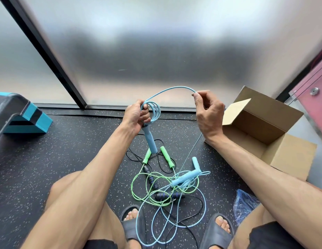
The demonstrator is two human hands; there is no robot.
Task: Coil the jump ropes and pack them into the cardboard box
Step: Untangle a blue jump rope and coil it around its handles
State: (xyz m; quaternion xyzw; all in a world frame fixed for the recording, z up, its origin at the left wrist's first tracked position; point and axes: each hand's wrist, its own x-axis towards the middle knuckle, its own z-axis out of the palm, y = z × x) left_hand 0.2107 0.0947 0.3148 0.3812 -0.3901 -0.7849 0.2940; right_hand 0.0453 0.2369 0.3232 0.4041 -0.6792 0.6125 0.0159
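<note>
My left hand (136, 116) grips the top of a blue jump rope handle (150, 141) together with several small loops of its light blue cord (154, 109). From those loops the cord arcs right to my right hand (208, 112), which pinches it between thumb and fingers at chest height. Below my right hand the cord drops to the floor. On the floor between my feet lies a tangle: a green jump rope (147, 186), a black jump rope (168, 195) with dark handles, and another blue handle (185, 177). An open cardboard box (253, 126) lies on its side at the right.
A teal and black step platform (21, 117) stands at the left. A blue plastic bag (244, 202) lies by my right knee. A frosted glass wall (138, 51) with a black frame closes the far side. My knees and sandalled feet flank the rope pile.
</note>
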